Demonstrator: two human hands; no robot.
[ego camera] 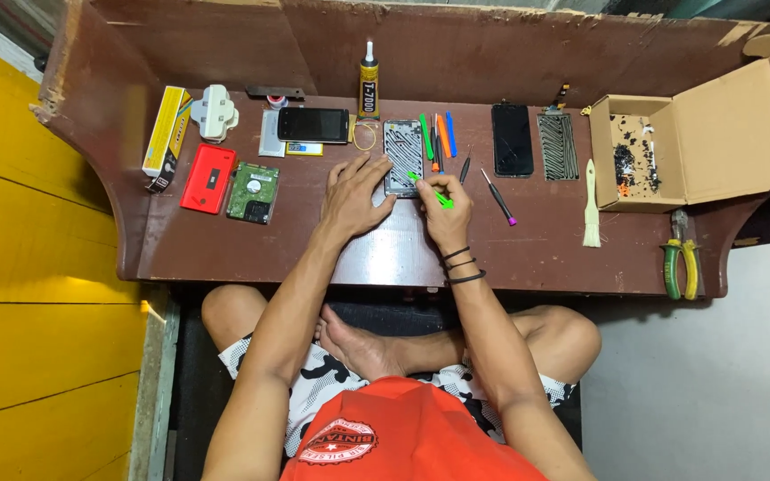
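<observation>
Opened phone frame (403, 157) lies on the tabletop (528, 249) just ahead of both hands, long axis pointing away from the person. Left hand (352, 198), fingers spread, steadies its near-left edge; right hand (446, 214) pinches a green pry tool (430, 190), tip at the frame's lower edge, approx. equally near.

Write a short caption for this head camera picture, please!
Right hand holds a green pry tool against an opened phone steadied by the left hand.
</observation>
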